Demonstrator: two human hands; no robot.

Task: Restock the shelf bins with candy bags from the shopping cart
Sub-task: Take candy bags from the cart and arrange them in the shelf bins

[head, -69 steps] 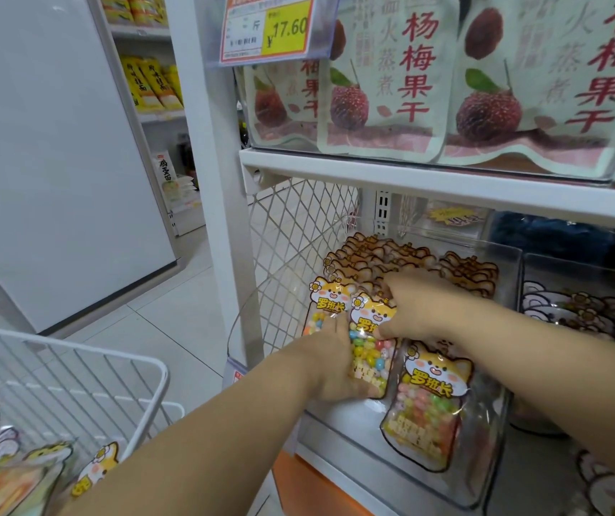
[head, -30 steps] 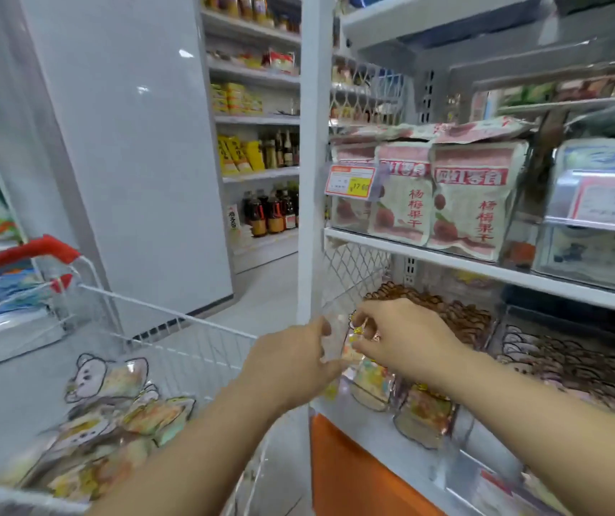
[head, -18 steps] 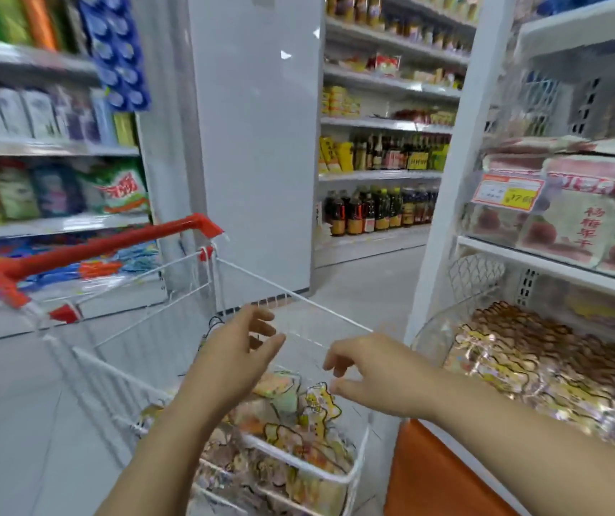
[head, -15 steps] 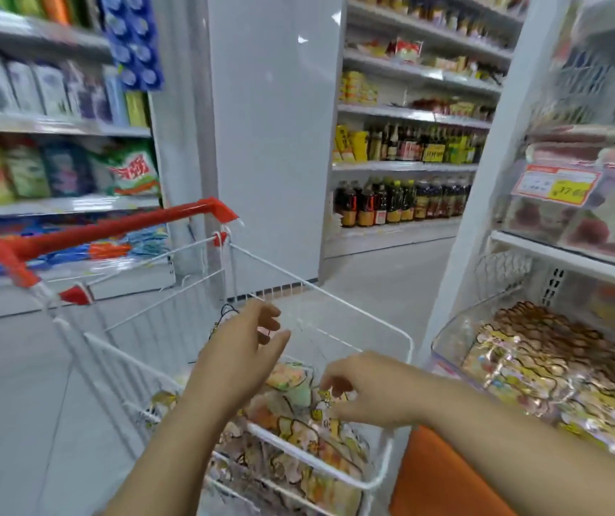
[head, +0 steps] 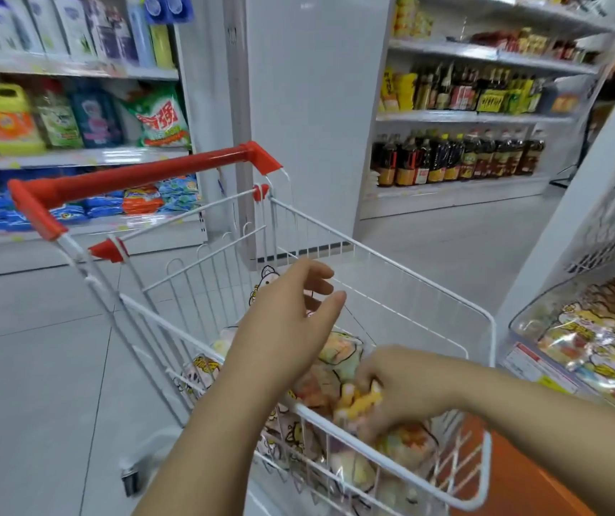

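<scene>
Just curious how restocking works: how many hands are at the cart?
2. The left hand hovers open above the white wire shopping cart; the right hand is inside it, fingers curled round a yellow-printed clear candy bag. None hidden.

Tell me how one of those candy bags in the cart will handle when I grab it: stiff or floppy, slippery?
Probably floppy: the candy bags lie slumped and crumpled over each other in the cart. Likely somewhat slippery, since their clear film shines. Probably light: they are small pouches, and your right hand seems to grip one alone.
</scene>
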